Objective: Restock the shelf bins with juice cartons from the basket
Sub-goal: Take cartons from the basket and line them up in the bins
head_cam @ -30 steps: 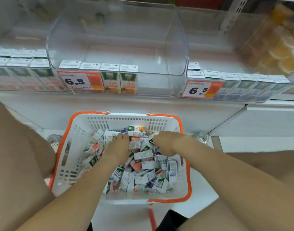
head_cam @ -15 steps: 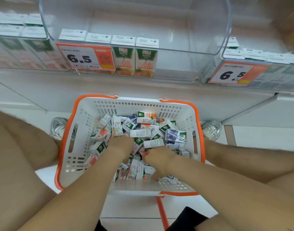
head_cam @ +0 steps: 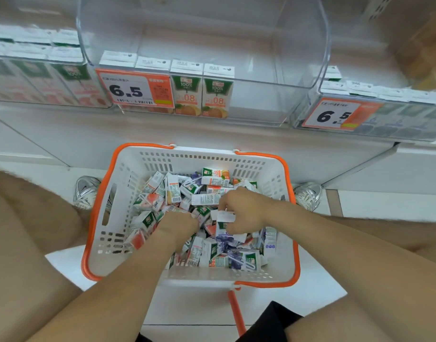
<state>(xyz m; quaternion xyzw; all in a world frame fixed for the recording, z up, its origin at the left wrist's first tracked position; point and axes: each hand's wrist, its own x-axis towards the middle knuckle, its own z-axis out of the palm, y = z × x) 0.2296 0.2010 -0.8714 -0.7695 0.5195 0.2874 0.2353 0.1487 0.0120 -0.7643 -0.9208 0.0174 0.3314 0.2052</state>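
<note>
The price tag (head_cam: 135, 88) on the middle bin (head_cam: 286, 70) reads "6.5"; right tag (head_cam: 335, 114) seemingly the same; shelved cartons (head_cam: 202, 95) show "100%", "08".

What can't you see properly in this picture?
Head view only:
- Left hand fingertips: buried among the cartons, so its grip is unclear.
- Basket bottom: covered by the pile.
- Left bin labels: blurred.
- Price tag small print: too small.
- Right bin: cut off by the edge.
</note>
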